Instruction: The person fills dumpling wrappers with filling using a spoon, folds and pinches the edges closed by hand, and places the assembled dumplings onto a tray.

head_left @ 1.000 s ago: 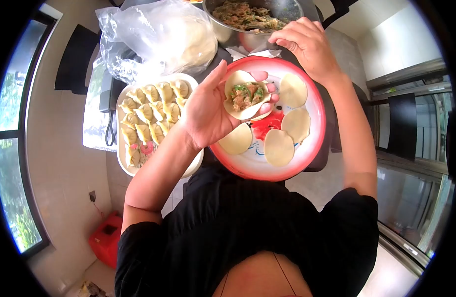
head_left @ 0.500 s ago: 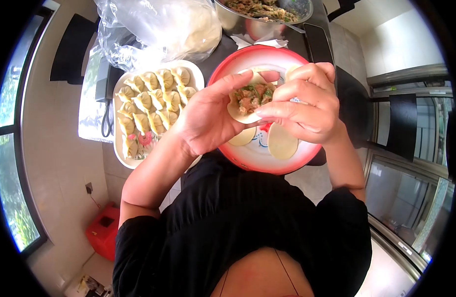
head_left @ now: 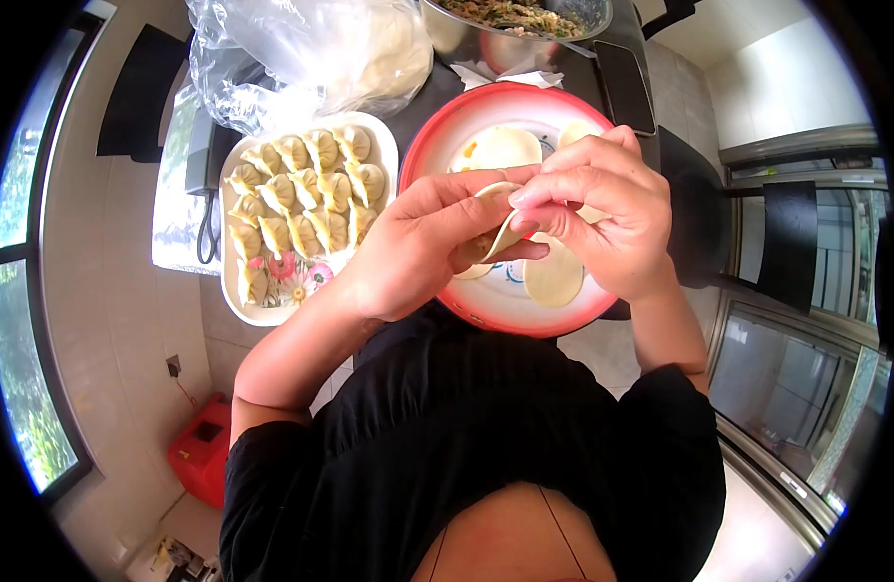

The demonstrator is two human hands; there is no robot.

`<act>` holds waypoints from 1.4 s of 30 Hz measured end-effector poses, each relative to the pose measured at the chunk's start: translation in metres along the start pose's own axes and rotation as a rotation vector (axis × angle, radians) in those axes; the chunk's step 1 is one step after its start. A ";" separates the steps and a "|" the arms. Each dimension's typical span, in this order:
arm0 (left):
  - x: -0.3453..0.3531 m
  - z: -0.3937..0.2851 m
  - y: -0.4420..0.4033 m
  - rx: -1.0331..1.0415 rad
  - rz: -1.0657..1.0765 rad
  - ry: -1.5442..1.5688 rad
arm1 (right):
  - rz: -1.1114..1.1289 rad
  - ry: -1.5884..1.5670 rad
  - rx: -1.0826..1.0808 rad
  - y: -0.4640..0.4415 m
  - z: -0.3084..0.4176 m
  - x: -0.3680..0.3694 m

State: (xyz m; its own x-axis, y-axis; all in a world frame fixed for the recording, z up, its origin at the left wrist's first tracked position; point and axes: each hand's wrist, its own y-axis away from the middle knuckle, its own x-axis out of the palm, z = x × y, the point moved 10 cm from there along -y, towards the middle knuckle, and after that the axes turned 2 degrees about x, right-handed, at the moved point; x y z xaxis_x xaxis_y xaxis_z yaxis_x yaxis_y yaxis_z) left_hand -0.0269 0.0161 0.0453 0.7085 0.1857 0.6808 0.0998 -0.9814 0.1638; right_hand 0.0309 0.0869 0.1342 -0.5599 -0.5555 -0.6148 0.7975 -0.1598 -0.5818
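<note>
A filled dumpling is folded between my two hands, its wrapper edges brought close together and only a little filling showing. My left hand cradles it, thumb along the near edge. With thumb and fingertips, my right hand pinches the wrapper's right end. Beneath both hands lies a red-rimmed white plate bearing several flat round wrappers. To the left, a white flowered tray carries rows of pleated dumplings.
Behind the plate stands a metal bowl of chopped filling with a utensil in it. A clear plastic bag sits behind the tray. A dark phone lies at the table's right edge, and a crumpled white tissue lies behind the plate.
The wrapper, open with its filling showing half a second ago, is now folded over. My right hand's fingers have closed in on its end, and my left hand has turned inward.
</note>
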 end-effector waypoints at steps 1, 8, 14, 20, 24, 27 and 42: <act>0.000 -0.001 0.001 -0.003 0.001 -0.077 | 0.009 -0.014 0.011 0.000 0.000 0.001; -0.009 -0.003 0.001 -0.006 -0.047 0.023 | 0.104 -0.040 0.231 0.001 -0.012 0.014; -0.015 -0.001 -0.005 -0.015 -0.013 -0.048 | 0.072 -0.106 0.279 0.008 -0.023 0.018; -0.005 -0.011 -0.009 0.060 0.051 -0.017 | -0.061 0.045 0.079 0.003 -0.006 0.002; -0.001 -0.022 -0.003 0.264 0.019 -0.411 | -0.145 0.147 0.012 0.006 -0.004 -0.007; -0.003 -0.022 0.002 0.367 -0.098 -0.509 | -0.111 0.099 0.049 0.007 -0.007 -0.003; -0.015 -0.008 -0.005 0.369 -0.040 -0.115 | -0.282 -0.224 0.192 0.053 -0.026 -0.010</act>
State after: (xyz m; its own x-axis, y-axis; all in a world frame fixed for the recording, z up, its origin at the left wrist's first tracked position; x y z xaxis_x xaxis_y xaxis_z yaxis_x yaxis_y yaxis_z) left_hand -0.0433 0.0188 0.0402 0.7704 0.2376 0.5916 0.3585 -0.9288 -0.0938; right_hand 0.0726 0.1053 0.0956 -0.7170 -0.6284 -0.3016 0.6588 -0.4694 -0.5879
